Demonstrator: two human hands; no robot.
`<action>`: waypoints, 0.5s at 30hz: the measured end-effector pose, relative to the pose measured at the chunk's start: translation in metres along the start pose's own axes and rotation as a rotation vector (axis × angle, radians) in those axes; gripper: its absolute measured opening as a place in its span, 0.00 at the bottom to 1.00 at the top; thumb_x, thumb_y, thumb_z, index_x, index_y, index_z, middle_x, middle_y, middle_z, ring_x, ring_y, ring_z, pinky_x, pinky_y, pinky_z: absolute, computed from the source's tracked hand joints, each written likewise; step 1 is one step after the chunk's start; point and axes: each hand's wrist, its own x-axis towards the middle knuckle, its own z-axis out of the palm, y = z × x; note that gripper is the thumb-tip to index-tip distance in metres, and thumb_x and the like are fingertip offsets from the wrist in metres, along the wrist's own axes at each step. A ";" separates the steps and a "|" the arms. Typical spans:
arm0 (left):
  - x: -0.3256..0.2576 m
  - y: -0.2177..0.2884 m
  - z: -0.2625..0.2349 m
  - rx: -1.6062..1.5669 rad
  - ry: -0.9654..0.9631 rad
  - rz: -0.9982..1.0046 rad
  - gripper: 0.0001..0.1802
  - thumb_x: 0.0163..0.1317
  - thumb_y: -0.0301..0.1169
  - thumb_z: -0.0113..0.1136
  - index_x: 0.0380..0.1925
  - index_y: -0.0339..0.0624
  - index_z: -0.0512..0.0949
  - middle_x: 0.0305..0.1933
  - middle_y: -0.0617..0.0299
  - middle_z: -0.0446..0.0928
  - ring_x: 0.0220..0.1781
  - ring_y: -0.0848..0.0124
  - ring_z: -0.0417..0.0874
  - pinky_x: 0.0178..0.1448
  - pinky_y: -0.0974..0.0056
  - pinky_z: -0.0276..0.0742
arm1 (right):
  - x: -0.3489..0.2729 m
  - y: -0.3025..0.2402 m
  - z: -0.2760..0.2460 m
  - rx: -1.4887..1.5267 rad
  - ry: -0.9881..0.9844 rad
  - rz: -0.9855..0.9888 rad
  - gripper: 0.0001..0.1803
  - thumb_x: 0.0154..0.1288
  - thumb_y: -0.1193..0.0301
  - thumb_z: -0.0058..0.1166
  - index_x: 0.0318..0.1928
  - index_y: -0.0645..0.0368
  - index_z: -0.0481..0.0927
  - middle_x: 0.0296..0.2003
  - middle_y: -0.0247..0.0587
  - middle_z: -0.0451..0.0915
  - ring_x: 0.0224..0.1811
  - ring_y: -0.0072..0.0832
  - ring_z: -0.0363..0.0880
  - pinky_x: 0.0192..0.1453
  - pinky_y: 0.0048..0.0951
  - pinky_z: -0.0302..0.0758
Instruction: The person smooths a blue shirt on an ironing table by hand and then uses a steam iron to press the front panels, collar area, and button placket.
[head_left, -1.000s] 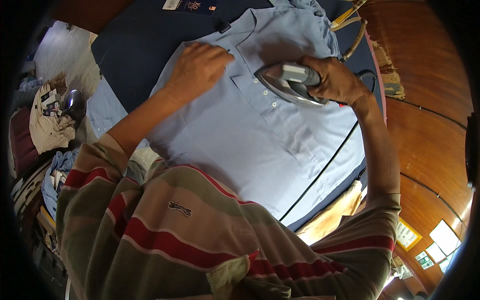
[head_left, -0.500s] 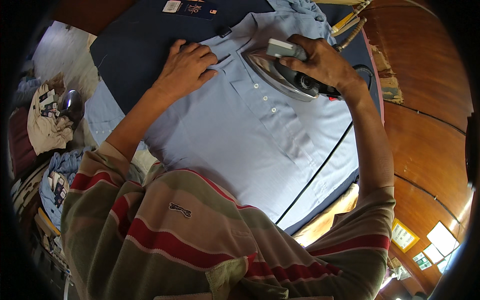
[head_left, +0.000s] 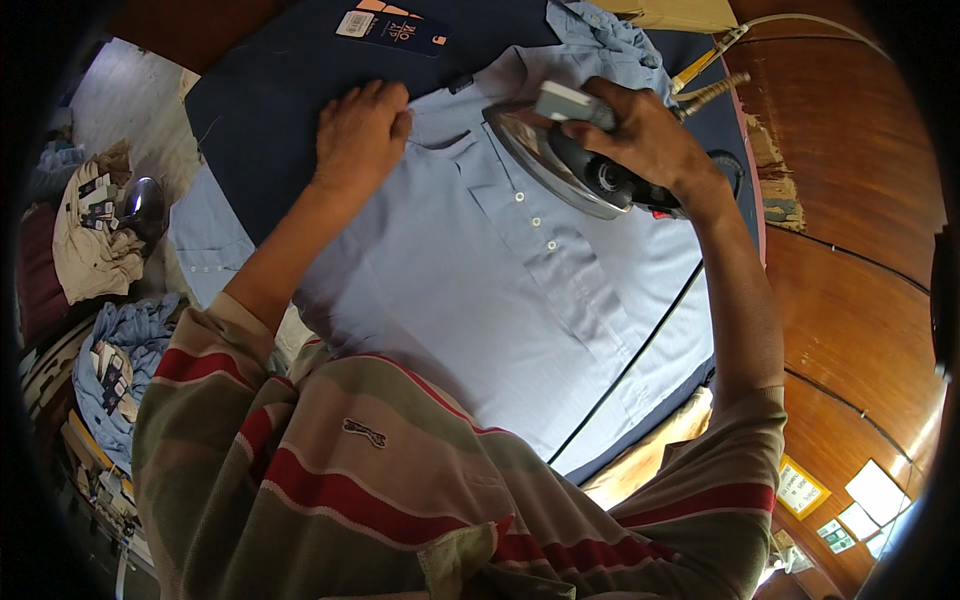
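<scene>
A light blue shirt (head_left: pixel 440 300) lies spread over a dark navy padded surface, its placket of white buttons facing up. My right hand (head_left: pixel 648 135) is closed round the handle of a steam iron (head_left: pixel 545 160), whose metal soleplate rests on the shirt beside the upper placket. My left hand (head_left: pixel 360 135) is at the shirt's upper left edge by the neckline, fingers curled and pinching the fabric; the fingertips are partly hidden. A black cord (head_left: pixel 640 350) runs from near the iron across the shirt toward me.
Navy cardboard tags (head_left: pixel 395 28) lie on the far edge of the surface. Crumpled blue cloth (head_left: pixel 615 40) sits at the far right, near a hose (head_left: pixel 718 93). Heaped beige garments (head_left: pixel 95 235) and blue garments (head_left: pixel 125 355) are at left. A brown wooden panel (head_left: pixel 840 150) stands right.
My left hand has gone from lying spread on the neckline to curled at the shirt's edge, a little to the left. The iron has barely moved. The view has shifted slightly.
</scene>
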 end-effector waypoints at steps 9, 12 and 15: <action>0.010 -0.016 -0.019 -0.152 -0.143 -0.287 0.11 0.59 0.39 0.55 0.38 0.48 0.76 0.30 0.61 0.79 0.38 0.60 0.80 0.52 0.52 0.68 | 0.010 -0.007 0.000 0.032 -0.030 0.036 0.24 0.56 0.55 0.57 0.45 0.61 0.77 0.27 0.51 0.81 0.29 0.37 0.82 0.39 0.32 0.77; -0.017 -0.029 -0.021 -0.321 0.067 -0.193 0.14 0.57 0.39 0.57 0.42 0.49 0.77 0.30 0.63 0.79 0.38 0.63 0.79 0.52 0.53 0.68 | 0.010 -0.009 0.000 0.045 -0.019 0.060 0.23 0.55 0.56 0.57 0.45 0.61 0.77 0.28 0.51 0.81 0.30 0.37 0.82 0.39 0.32 0.77; -0.033 -0.032 -0.014 -0.278 0.089 -0.090 0.13 0.57 0.37 0.57 0.42 0.49 0.77 0.29 0.64 0.78 0.38 0.65 0.79 0.52 0.54 0.67 | 0.010 -0.008 0.003 0.056 -0.063 -0.001 0.24 0.56 0.56 0.58 0.44 0.64 0.76 0.27 0.49 0.80 0.28 0.32 0.79 0.36 0.30 0.75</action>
